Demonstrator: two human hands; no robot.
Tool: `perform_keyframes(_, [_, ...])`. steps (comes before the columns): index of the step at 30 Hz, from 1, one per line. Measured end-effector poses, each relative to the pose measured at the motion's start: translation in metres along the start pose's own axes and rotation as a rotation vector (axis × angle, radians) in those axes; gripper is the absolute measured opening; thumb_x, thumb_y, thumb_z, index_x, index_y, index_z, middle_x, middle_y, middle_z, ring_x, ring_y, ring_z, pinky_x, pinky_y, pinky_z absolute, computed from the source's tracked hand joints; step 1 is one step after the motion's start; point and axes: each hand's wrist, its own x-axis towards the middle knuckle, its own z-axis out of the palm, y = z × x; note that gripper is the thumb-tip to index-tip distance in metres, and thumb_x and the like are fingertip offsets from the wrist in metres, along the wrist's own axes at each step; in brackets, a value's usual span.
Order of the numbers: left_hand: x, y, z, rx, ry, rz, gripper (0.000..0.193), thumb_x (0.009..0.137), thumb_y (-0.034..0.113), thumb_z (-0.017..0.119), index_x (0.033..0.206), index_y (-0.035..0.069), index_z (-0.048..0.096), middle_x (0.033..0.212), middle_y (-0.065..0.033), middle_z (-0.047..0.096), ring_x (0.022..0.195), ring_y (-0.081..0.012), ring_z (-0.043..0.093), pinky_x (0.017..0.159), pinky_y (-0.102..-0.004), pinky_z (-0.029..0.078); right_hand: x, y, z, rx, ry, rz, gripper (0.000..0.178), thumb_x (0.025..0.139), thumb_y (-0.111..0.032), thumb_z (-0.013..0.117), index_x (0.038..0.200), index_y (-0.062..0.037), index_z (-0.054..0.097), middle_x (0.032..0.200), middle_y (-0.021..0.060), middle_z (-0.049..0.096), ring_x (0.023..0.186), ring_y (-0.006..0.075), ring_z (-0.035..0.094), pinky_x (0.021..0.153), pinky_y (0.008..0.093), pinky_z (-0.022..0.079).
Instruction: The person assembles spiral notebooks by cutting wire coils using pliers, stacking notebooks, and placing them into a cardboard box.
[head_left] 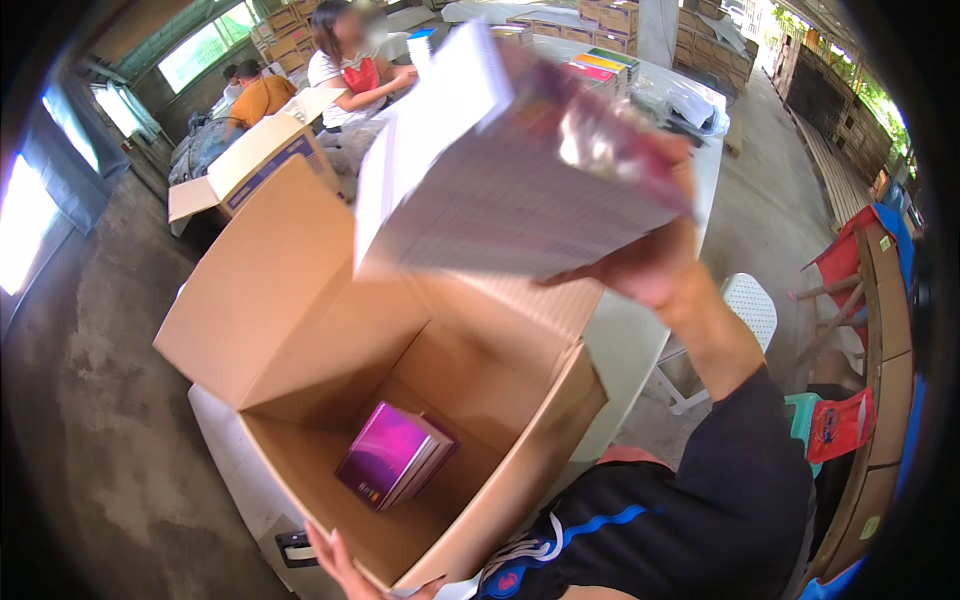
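My right hand (655,262) is closed round the lower right end of a thick stack of books (520,190), held up above a cardboard box. White page edges face me; the shiny maroon cover at the right end is smeared by motion. The open cardboard box (560,430) stands on a white table, its flaps spread. Inside on its bottom lies a small pile of purple books (390,450), toward the near left. At the lower edge my left hand (345,565) grips the box's near wall; part of the hand is out of view.
Another open carton (260,170) stands beyond at the left. A co-worker (350,75) sits at the far side near several book stacks (605,70) and plastic wrapping (690,105). A white plastic chair (750,305) stands right of the table (635,340). Cartons are piled at the back.
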Motion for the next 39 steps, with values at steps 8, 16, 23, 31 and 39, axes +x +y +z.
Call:
perform_keyframes(8, [0.034, 0.086, 0.048, 0.440, 0.189, -0.191, 0.113, 0.047, 0.042, 0.086, 0.142, 0.009, 0.034, 0.143, -0.0204, 0.035, 0.133, -0.0399, 0.031, 0.107, -0.0521, 0.027, -0.057, -0.187, -0.185, -0.210, 0.409, -0.210, 0.076, 0.077, -0.064, 0.048, 0.135, -0.0142, 0.044, 0.138, 0.0163, 0.043, 0.122, 0.0417, 0.045, 0.088, 0.0650, 0.038])
perform_keyframes(16, [0.071, 0.137, 0.103, 0.621, 0.148, -0.453, 0.105, 0.045, 0.020, 0.089, 0.139, 0.021, 0.041, 0.138, -0.0051, 0.047, 0.131, -0.0393, 0.033, 0.107, -0.0517, 0.027, -0.019, -0.205, -0.422, -0.219, 0.999, -0.089, 0.076, 0.063, -0.061, 0.062, 0.124, -0.0174, 0.049, 0.122, 0.0113, 0.053, 0.108, 0.0340, 0.050, 0.088, 0.0573, 0.032])
perform_keyframes(23, [0.082, 0.147, 0.107, 0.623, 0.102, -0.615, 0.095, 0.050, 0.015, 0.088, 0.135, 0.017, 0.046, 0.135, -0.0149, 0.048, 0.127, -0.0319, 0.041, 0.104, -0.0478, 0.032, 0.002, -0.190, -0.495, -0.139, 1.043, 0.086, 0.064, 0.062, -0.052, 0.062, 0.117, -0.0188, 0.055, 0.114, 0.0058, 0.059, 0.103, 0.0274, 0.055, 0.086, 0.0539, 0.034])
perform_keyframes(31, [0.076, 0.140, 0.110, 0.604, 0.160, -0.539, 0.088, 0.050, 0.013, 0.087, 0.131, 0.012, 0.051, 0.130, -0.0140, 0.052, 0.118, -0.0312, 0.050, 0.098, -0.0414, 0.041, 0.005, -0.199, -0.489, -0.190, 1.004, 0.081, 0.052, 0.068, -0.044, 0.061, 0.109, -0.0129, 0.058, 0.106, 0.0095, 0.061, 0.096, 0.0283, 0.060, 0.078, 0.0492, 0.047])
perform_keyframes(39, [0.060, 0.133, 0.073, 0.549, 0.064, -0.351, 0.104, 0.042, 0.030, 0.089, 0.136, 0.017, 0.045, 0.138, -0.0080, 0.046, 0.132, -0.0340, 0.035, 0.102, -0.0460, 0.034, 0.003, -0.201, -0.367, -0.717, 1.260, -0.565, 0.070, 0.079, -0.032, 0.060, 0.139, -0.0092, 0.033, 0.141, 0.0128, 0.036, 0.131, 0.0265, 0.033, 0.108, 0.0534, 0.018])
